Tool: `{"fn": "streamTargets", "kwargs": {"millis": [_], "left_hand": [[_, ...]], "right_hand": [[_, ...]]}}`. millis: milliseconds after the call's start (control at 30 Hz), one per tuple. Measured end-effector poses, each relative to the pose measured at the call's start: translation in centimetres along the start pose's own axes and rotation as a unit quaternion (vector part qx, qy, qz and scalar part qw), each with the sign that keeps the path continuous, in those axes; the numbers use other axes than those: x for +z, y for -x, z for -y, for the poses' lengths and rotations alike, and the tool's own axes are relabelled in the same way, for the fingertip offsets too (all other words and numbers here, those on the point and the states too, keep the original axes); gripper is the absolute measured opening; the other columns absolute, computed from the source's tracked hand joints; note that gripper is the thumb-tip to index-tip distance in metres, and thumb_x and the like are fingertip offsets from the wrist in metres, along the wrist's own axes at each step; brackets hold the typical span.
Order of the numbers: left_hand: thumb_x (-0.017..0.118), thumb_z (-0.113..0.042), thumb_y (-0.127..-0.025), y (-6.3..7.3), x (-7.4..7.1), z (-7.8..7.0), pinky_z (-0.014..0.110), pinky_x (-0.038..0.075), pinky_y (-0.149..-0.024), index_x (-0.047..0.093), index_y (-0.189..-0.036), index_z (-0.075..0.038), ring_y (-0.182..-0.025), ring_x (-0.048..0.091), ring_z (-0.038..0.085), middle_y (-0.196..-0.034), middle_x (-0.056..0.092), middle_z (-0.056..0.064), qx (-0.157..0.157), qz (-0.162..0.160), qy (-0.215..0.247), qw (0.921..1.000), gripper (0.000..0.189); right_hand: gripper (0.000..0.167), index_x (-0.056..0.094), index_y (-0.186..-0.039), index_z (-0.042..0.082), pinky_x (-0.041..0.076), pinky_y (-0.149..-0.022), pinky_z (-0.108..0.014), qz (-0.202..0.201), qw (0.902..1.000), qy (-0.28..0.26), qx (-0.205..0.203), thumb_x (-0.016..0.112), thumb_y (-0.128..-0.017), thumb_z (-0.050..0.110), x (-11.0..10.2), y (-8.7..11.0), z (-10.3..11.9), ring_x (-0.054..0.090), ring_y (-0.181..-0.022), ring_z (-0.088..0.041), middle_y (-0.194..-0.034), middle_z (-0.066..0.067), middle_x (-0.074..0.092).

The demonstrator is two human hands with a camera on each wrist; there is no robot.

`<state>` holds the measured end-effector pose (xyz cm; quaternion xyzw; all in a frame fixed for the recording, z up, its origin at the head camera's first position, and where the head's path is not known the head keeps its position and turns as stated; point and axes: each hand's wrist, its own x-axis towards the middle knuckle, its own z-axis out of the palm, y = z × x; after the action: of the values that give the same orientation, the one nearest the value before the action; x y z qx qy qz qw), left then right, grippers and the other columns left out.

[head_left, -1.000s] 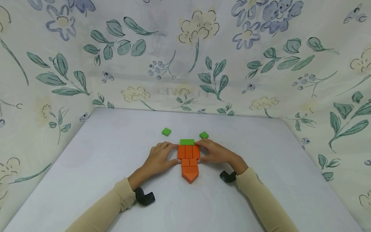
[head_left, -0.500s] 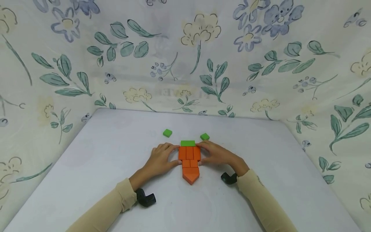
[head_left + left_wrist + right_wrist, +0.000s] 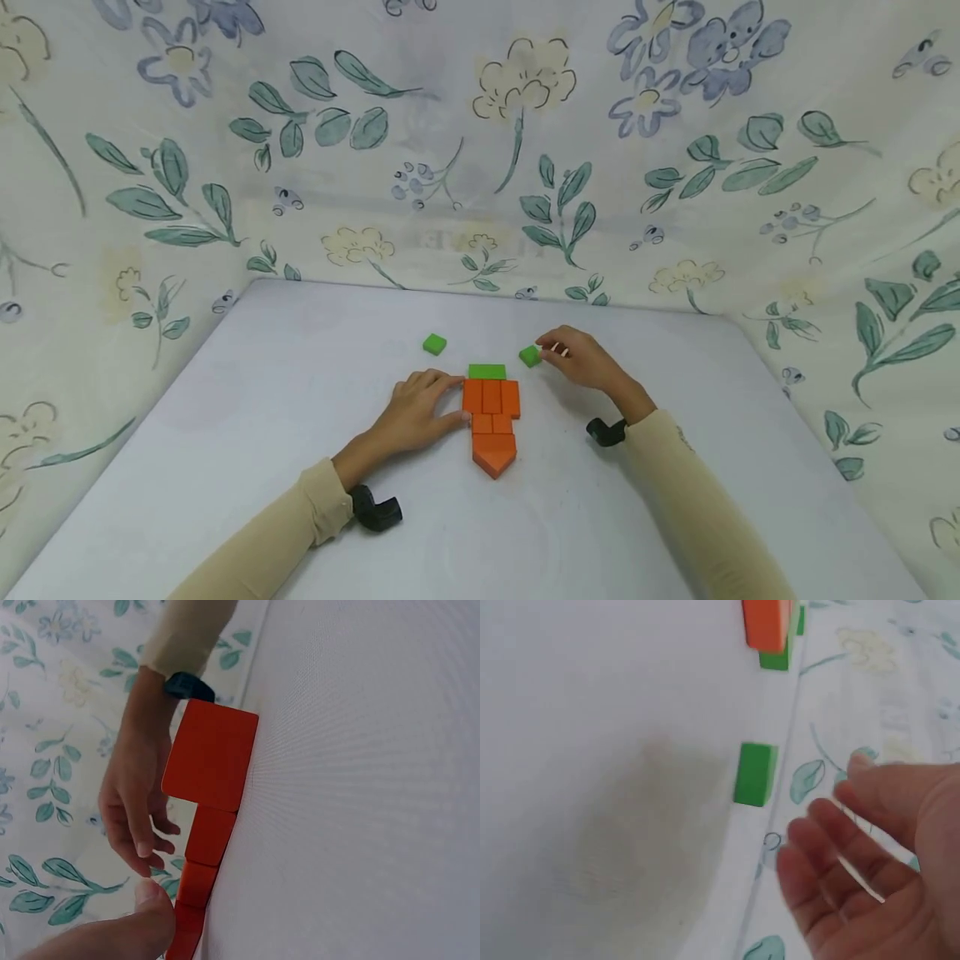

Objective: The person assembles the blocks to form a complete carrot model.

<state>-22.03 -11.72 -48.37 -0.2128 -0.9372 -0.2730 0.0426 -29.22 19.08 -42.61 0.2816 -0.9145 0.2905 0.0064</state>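
Orange blocks (image 3: 491, 397) lie flat in a tight group on the white table, ending in a pointed orange block (image 3: 494, 454) toward the person. A green rectangular block (image 3: 487, 372) lines the group's far edge. My left hand (image 3: 415, 410) rests at the group's left side, index fingertip and thumb right at the block edges; the left wrist view shows its thumb beside the orange blocks (image 3: 210, 836). My right hand (image 3: 581, 358) hovers beside a small green block (image 3: 530, 356), fingers relaxed around nothing. In the right wrist view that green block (image 3: 756, 774) stands apart from the fingers.
Another small green block (image 3: 434, 344) lies farther back, left of the group. Floral cloth (image 3: 480, 167) hangs behind and along both sides of the white table (image 3: 315, 333). A black wrist mount (image 3: 377, 510) sits at each sleeve cuff.
My right hand has left the right side of the orange group and moved back and right to the small green block. The left hand and the blocks stay where they were.
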Motion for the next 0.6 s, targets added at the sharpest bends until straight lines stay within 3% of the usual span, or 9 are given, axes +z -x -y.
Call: {"fn": "streamTargets", "kwargs": {"millis": [133, 367, 600], "left_hand": [[0.067, -0.057, -0.089, -0.3, 0.0, 0.2, 0.041, 0.036, -0.089, 0.057, -0.14, -0.022, -0.123, 0.05, 0.023, -0.131, 0.057, 0.001, -0.004, -0.001, -0.003, 1.0, 0.063], [0.064, -0.056, -0.092, -0.8, 0.1, 0.0, 0.043, 0.035, -0.091, 0.058, -0.139, -0.022, -0.126, 0.047, 0.026, -0.135, 0.055, 0.005, -0.014, -0.01, -0.008, 0.9998, 0.059], [0.062, -0.056, -0.093, -1.2, 0.1, -0.1, 0.046, 0.034, -0.095, 0.058, -0.141, -0.023, -0.129, 0.046, 0.028, -0.137, 0.054, 0.006, -0.023, 0.003, -0.008, 0.9997, 0.059]], "right_hand": [[0.031, 0.063, -0.125, -0.001, 0.054, -0.09, -0.043, 0.032, 0.9992, 0.021, 0.01, 0.066, -0.096, 0.01, -0.2, -1.0, -0.1, 0.064, -0.101, -0.03, -0.117, -0.017, 0.063], [0.04, 0.057, -0.136, 0.002, 0.048, -0.104, -0.045, 0.092, 0.9947, 0.031, 0.033, 0.064, -0.096, 0.005, 0.7, -1.4, -0.2, 0.059, -0.119, -0.03, -0.138, -0.016, 0.057], [0.033, 0.063, -0.13, 0.003, 0.05, -0.101, -0.044, 0.093, 0.991, 0.05, 0.083, 0.062, -0.097, 0.003, 1.1, -1.5, -0.1, 0.062, -0.112, -0.027, -0.128, -0.012, 0.065]]}}
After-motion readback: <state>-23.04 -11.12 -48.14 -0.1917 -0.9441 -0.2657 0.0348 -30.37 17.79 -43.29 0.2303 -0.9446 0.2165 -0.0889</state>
